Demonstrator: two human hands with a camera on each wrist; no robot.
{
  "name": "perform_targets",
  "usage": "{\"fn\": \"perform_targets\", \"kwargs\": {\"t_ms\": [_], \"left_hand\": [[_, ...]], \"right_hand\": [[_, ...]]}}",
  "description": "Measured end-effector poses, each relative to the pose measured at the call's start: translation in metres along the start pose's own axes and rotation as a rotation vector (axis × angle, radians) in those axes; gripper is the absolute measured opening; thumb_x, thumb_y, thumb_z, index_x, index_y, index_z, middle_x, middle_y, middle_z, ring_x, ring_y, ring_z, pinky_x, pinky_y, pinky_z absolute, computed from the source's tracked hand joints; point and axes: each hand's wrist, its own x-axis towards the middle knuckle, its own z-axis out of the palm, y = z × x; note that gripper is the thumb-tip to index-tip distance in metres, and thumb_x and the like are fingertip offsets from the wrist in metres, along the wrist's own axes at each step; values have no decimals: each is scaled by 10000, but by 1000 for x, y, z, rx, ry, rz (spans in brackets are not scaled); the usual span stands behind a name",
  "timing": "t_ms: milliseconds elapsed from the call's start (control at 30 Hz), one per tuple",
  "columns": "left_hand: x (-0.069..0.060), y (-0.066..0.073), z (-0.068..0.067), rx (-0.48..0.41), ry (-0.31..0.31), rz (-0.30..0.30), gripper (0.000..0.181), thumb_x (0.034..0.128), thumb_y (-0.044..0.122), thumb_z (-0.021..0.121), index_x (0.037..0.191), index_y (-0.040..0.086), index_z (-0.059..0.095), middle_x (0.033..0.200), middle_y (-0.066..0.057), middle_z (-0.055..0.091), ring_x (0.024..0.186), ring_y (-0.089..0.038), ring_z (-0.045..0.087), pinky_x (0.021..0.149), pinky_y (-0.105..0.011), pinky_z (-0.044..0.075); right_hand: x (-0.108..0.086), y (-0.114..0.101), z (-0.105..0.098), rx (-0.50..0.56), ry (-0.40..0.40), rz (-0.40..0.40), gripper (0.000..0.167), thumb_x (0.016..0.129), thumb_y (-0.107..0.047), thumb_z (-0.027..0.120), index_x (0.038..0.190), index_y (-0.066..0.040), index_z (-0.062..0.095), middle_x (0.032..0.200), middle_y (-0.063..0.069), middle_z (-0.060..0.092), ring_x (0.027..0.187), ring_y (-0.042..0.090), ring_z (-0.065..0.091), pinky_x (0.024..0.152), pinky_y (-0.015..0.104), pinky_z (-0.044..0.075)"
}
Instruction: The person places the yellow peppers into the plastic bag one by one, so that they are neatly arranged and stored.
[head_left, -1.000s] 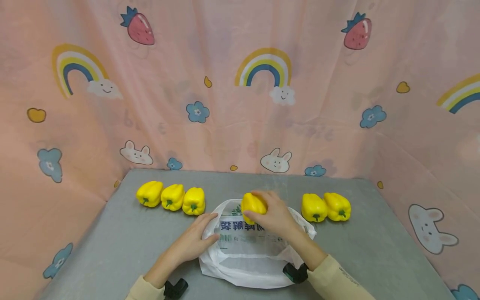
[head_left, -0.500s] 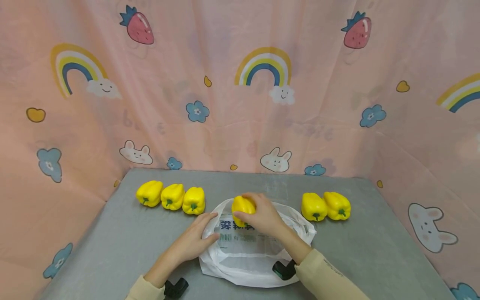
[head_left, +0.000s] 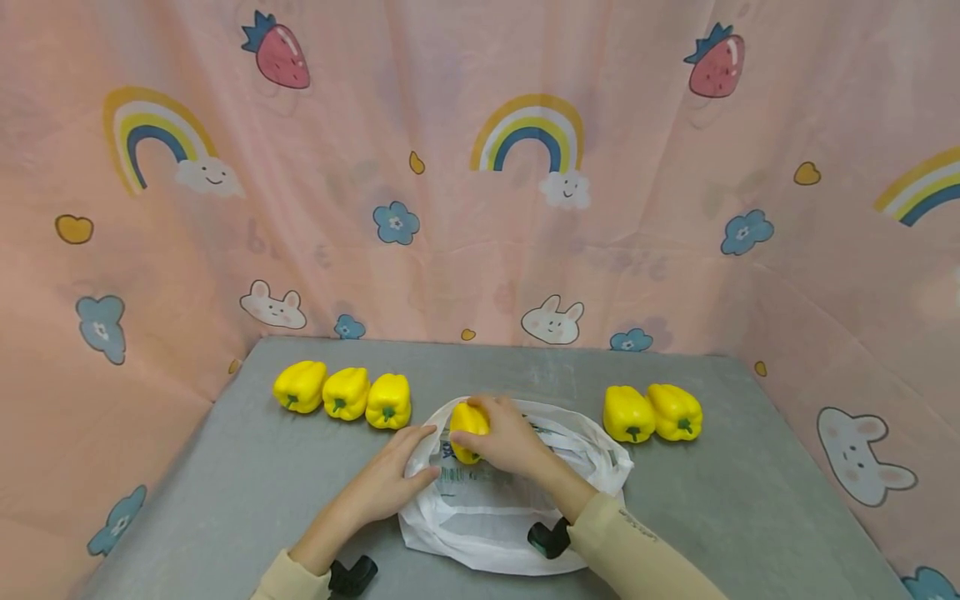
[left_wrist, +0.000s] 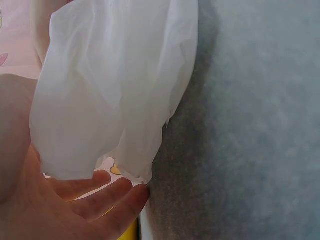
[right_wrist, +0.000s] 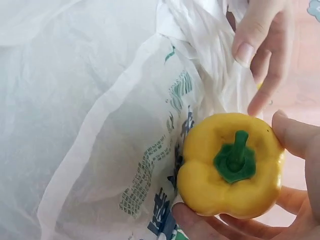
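In the head view my right hand point(head_left: 510, 437) holds a yellow bell pepper point(head_left: 465, 429) at the mouth of a white plastic bag point(head_left: 491, 533). The right wrist view shows the pepper's green stem point(right_wrist: 237, 160), with thumb and fingers around its sides and printed bag film beside it. My left hand point(head_left: 386, 479) is at the bag's left rim, thumb apart from the fingers. In the left wrist view its fingers point(left_wrist: 115, 210) extend fairly straight beside the white film point(left_wrist: 110, 90). Contents deeper in the bag cannot be made out.
On the grey table point(head_left: 247, 500), three yellow bell peppers point(head_left: 345, 394) sit in a row at back left. Two more bell peppers point(head_left: 651, 414) lie right of the bag. A pink printed curtain point(head_left: 450, 275) stands behind and along both sides.
My right hand has carried the bell pepper leftward and slightly down across the bag's mouth, toward the left hand. The left hand, bag and other peppers have stayed in place.
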Motion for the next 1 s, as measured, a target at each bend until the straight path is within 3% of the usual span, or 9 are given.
{"fn": "perform_targets", "kwargs": {"t_ms": [467,733,1000], "left_hand": [[1,-1,1,2,-2,26,611,997,328,660,1525,108,443,1564,-141,398,1421,-379,400,1123,-640,334],[2,-1,1,1,0,31,609,1001,329,654,1527,109,439,1567,-139,394,1421,-374,401,1128,-631,333],[2,-3,0,3,2,22,606,1001,311,660,1528,108,440,1567,-138,394,1426,-366,396,1137,-615,330]], "right_hand": [[3,-6,8,-41,-4,42,715,899,-493,745,1434,-67,536,1338,203,550,1009,267,580,866,471,534],[-5,-2,-5,-6,-52,-4,669,893,-369,773,1437,-58,537,1403,169,550,1150,301,561,948,514,511],[-16,4,-23,-18,-96,-11,589,945,-323,736,1424,-39,544,1388,152,586,1146,332,617,961,517,529]]}}
